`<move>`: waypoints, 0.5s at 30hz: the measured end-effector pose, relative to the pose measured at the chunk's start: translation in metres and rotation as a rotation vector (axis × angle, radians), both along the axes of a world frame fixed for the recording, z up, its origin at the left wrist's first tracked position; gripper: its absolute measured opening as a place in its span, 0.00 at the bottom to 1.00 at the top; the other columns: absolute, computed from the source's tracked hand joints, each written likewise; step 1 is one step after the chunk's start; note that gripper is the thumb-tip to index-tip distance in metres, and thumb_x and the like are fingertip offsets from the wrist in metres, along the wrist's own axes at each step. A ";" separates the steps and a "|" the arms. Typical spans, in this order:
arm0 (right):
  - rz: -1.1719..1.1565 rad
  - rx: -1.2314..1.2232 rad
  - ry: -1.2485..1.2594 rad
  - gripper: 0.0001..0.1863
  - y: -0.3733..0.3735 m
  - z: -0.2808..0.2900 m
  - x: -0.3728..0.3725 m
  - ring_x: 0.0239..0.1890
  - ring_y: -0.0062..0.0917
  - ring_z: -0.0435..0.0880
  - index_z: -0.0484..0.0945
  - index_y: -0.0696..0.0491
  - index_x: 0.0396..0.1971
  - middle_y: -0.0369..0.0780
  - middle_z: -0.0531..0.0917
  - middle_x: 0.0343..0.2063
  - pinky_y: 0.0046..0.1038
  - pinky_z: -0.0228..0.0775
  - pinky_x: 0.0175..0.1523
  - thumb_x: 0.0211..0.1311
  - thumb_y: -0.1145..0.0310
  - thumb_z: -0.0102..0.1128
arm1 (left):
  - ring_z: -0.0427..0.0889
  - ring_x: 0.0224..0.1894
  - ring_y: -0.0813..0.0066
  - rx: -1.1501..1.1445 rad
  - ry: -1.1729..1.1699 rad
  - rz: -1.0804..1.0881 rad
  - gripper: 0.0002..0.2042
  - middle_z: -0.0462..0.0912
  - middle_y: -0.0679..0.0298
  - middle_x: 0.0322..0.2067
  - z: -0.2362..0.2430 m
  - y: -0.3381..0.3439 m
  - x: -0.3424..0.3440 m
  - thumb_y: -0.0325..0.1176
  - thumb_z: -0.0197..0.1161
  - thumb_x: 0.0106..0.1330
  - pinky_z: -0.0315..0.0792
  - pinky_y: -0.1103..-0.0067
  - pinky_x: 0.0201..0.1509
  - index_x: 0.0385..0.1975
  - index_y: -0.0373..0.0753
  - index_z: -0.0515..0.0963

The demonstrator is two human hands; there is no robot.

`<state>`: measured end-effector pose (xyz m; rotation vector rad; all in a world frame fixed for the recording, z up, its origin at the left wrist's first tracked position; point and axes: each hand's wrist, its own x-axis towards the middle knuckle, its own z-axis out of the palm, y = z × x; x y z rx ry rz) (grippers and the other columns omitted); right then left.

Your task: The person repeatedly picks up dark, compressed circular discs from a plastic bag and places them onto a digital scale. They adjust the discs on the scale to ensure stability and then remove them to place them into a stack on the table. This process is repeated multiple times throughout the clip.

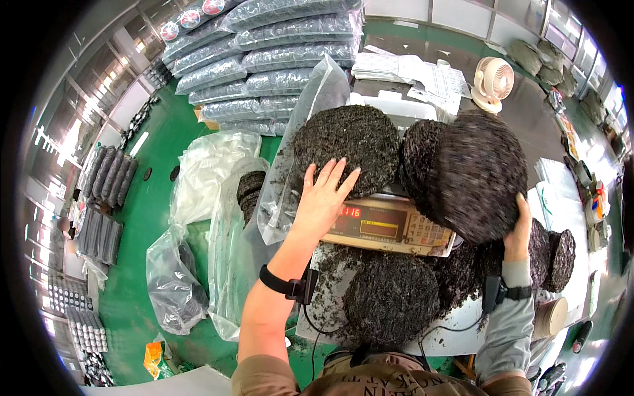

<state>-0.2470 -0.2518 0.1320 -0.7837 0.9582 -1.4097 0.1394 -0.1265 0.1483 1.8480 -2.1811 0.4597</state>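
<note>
My left hand [320, 201] rests with fingers spread on a dark round, crumbly cake, perhaps dried seaweed [347, 138], lying on a weighing scale [373, 228] with a red display and keypad. At its right, my right hand [518, 224] grips a similar round cake [479, 171] by the edge, raised and blurred by motion. More dark cakes stand behind that one. Several others, including a flat one [389, 297], lie on the crumb-strewn pale table [320, 297] around the scale. A clear plastic bag [277, 198] stands upright just left of the scale.
Filled bags are stacked [277, 56] at the back, near papers [396, 69] and a white fan [492, 82]. Loose plastic bags [205, 165], some holding cakes, lie to the left above a green floor [129, 264]. A round tin-like object [551, 317] sits at right.
</note>
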 end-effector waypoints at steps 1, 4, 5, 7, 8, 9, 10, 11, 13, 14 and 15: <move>-0.026 -0.004 0.113 0.29 -0.011 0.002 0.012 0.50 0.30 0.69 0.63 0.57 0.52 0.43 0.69 0.50 0.30 0.63 0.52 0.51 0.60 0.58 | 0.59 0.58 0.62 -0.010 0.013 -0.012 0.37 0.61 0.58 0.54 -0.001 -0.003 0.002 0.27 0.65 0.40 0.51 0.62 0.60 0.56 0.45 0.58; 0.153 0.098 0.081 0.34 -0.036 -0.006 0.021 0.52 0.31 0.67 0.56 0.57 0.56 0.45 0.66 0.52 0.31 0.63 0.52 0.52 0.61 0.58 | 0.61 0.56 0.61 -0.017 0.056 -0.042 0.35 0.64 0.57 0.52 0.001 -0.004 0.003 0.26 0.64 0.39 0.54 0.64 0.59 0.54 0.43 0.61; 0.230 0.112 0.028 0.32 -0.039 -0.009 0.019 0.51 0.31 0.69 0.58 0.57 0.55 0.44 0.67 0.51 0.32 0.64 0.51 0.53 0.62 0.57 | 0.61 0.55 0.61 -0.017 0.071 -0.052 0.35 0.64 0.57 0.52 0.002 -0.005 0.002 0.26 0.64 0.39 0.54 0.64 0.59 0.53 0.43 0.61; 0.330 0.133 -0.010 0.28 -0.036 -0.013 0.023 0.47 0.30 0.72 0.60 0.56 0.53 0.43 0.70 0.48 0.32 0.66 0.50 0.53 0.64 0.56 | 0.62 0.55 0.61 -0.029 0.058 -0.053 0.34 0.64 0.57 0.52 0.001 -0.003 0.004 0.26 0.63 0.39 0.54 0.65 0.59 0.53 0.43 0.62; 0.343 0.131 0.006 0.26 -0.032 -0.014 0.025 0.46 0.30 0.73 0.61 0.56 0.52 0.42 0.71 0.47 0.32 0.67 0.49 0.54 0.65 0.55 | 0.62 0.55 0.60 -0.035 0.051 -0.053 0.34 0.64 0.57 0.52 0.001 -0.003 0.005 0.26 0.63 0.39 0.54 0.65 0.59 0.53 0.42 0.62; 0.350 0.132 0.027 0.25 -0.027 -0.015 0.023 0.44 0.29 0.74 0.62 0.55 0.52 0.41 0.72 0.45 0.32 0.68 0.48 0.54 0.66 0.55 | 0.62 0.55 0.60 -0.038 0.053 -0.052 0.33 0.64 0.57 0.52 -0.001 -0.003 0.005 0.26 0.62 0.40 0.54 0.65 0.59 0.53 0.42 0.62; 0.316 0.162 0.006 0.24 -0.024 -0.019 0.021 0.44 0.29 0.74 0.62 0.55 0.51 0.41 0.73 0.45 0.32 0.68 0.48 0.54 0.67 0.54 | 0.62 0.55 0.60 -0.045 0.053 -0.050 0.33 0.64 0.57 0.52 -0.003 -0.004 0.006 0.26 0.62 0.40 0.54 0.65 0.59 0.53 0.42 0.62; 0.281 0.191 -0.015 0.23 -0.023 -0.022 0.017 0.44 0.29 0.74 0.63 0.55 0.51 0.40 0.73 0.44 0.32 0.69 0.47 0.54 0.67 0.54 | 0.62 0.55 0.60 -0.052 0.052 -0.048 0.32 0.65 0.57 0.51 -0.005 -0.003 0.007 0.26 0.61 0.40 0.54 0.65 0.59 0.53 0.42 0.63; 0.242 0.215 -0.172 0.21 -0.023 -0.037 -0.007 0.44 0.29 0.74 0.65 0.55 0.49 0.40 0.74 0.42 0.32 0.70 0.46 0.53 0.69 0.53 | 0.62 0.54 0.60 -0.066 0.055 -0.048 0.31 0.65 0.57 0.51 -0.005 -0.006 0.005 0.26 0.60 0.41 0.54 0.65 0.59 0.52 0.42 0.63; 0.180 0.225 -0.192 0.19 -0.021 -0.046 -0.022 0.42 0.31 0.75 0.67 0.55 0.46 0.40 0.75 0.42 0.32 0.71 0.45 0.53 0.69 0.53 | 0.62 0.54 0.60 -0.069 0.059 -0.044 0.31 0.65 0.57 0.51 -0.004 -0.005 0.004 0.25 0.59 0.41 0.55 0.65 0.59 0.52 0.41 0.64; 0.230 0.226 -0.242 0.18 -0.014 -0.045 -0.033 0.41 0.32 0.76 0.68 0.56 0.45 0.41 0.76 0.41 0.33 0.71 0.45 0.53 0.68 0.53 | 0.62 0.54 0.60 -0.067 0.068 -0.045 0.30 0.65 0.57 0.51 -0.004 -0.005 0.003 0.25 0.59 0.41 0.55 0.65 0.59 0.51 0.41 0.64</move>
